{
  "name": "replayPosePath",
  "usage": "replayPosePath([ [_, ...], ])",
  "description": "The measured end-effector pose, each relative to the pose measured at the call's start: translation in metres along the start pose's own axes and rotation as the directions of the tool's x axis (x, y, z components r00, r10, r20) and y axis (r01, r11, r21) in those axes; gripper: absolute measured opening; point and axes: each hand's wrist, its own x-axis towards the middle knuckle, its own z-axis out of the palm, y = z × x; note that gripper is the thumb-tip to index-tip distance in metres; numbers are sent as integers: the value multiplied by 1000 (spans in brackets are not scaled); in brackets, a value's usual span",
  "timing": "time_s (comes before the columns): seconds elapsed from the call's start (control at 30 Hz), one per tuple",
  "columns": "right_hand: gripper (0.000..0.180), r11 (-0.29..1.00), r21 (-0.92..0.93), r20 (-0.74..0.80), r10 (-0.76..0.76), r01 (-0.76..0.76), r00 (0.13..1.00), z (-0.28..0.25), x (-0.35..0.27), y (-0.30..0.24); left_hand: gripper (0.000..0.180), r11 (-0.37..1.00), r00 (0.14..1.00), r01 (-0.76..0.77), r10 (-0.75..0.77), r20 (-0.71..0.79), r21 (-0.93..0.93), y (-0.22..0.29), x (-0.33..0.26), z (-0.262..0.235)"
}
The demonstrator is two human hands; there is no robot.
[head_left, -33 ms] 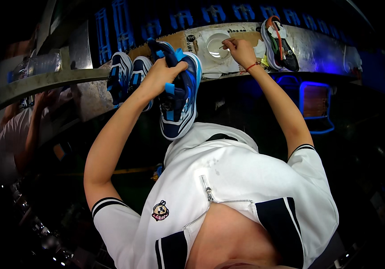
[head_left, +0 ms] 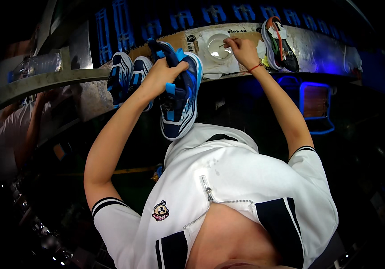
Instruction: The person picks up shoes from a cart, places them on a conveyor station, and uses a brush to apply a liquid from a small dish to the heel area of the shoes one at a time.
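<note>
My left hand (head_left: 162, 77) is closed around a navy and light-blue sneaker (head_left: 179, 114), gripping it near the ankle opening. The sneaker hangs toe toward me, off the bench's near edge, its white sole facing right. Fingers pinched, my right hand (head_left: 242, 50) holds a thin stick-like tool (head_left: 222, 45) over a round white dish (head_left: 216, 53). Most of the tool is hidden by the fingers, and its kind does not show. The dish lies on crumpled white paper (head_left: 225, 68) and has a shiny, wet-looking inside. Left of my held sneaker stands a matching pair of sneakers (head_left: 119, 77), partly behind my forearm.
A black, green and orange shoe (head_left: 286, 56) lies on the bench right of my hand. Blue racks (head_left: 213, 14) line the back. A metal rail (head_left: 35, 80) curves in from the left, where another person (head_left: 22, 125) sits. A blue-framed stool (head_left: 315, 105) stands right, below the bench.
My right hand has shifted very slightly to the right at the dish, the tool still in its fingers. My left hand and the sneaker stay in place.
</note>
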Motion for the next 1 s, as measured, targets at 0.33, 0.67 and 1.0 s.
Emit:
replayPosePath([
  [0.33,17,850,353,-40,-403,391,914,-53,-35,-125,41,997,1000,9,-8,-11,79,7,5,4],
  [0.67,8,822,84,116,-570,564,814,-56,-31,-131,44,998,1000,-5,6,-9,62,13,0,6],
  [1.0,7,762,-8,128,-642,648,756,-55,-29,-134,47,997,1000,22,-21,-13,73,9,2,7],
])
